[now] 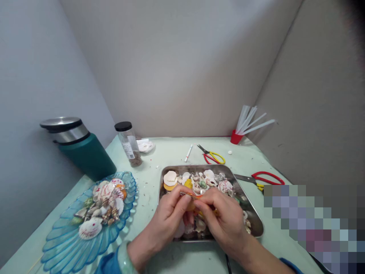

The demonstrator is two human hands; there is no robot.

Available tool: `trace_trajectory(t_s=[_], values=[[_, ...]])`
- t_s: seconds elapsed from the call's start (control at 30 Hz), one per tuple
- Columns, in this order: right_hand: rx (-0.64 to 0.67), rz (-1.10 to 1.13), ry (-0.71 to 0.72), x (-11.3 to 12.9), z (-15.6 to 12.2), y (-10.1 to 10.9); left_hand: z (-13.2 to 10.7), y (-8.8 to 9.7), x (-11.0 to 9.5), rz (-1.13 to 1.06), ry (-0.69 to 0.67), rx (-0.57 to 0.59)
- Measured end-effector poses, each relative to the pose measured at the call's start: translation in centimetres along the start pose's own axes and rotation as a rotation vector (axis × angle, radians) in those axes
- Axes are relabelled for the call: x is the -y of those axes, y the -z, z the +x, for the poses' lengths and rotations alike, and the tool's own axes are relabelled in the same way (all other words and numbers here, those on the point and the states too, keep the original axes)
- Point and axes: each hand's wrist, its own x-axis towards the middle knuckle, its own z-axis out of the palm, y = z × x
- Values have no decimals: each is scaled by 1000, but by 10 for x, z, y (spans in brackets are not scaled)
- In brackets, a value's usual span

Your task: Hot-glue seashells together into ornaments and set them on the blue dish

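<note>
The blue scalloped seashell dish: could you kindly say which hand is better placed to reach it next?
Probably the left hand: the dish lies to its left, while the right hand is farther away, over the metal tray. Both seem to pinch an orange strand.

The hands (168,211) (228,217) are covering part of the shells (225,186) and tray (258,228). Between them, a thin orange piece (198,196) is appearing too small to identify. The bottom edge is cutting off the blue dish (59,240) and a black object (228,263). Pixel blocks (316,224) are hiding the lower right area.
</note>
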Motion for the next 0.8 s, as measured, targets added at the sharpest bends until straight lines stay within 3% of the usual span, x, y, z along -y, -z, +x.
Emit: trace_trajectory(t_s=[0.47,0.67,0.8], values=[[249,61,-147,3,4,0,0,1,7,-109,51,24],[206,27,-154,0,0,0,-2,1,1,-80,48,20],[152,-29,-206,-4,-2,0,4,1,6,-251,72,102]])
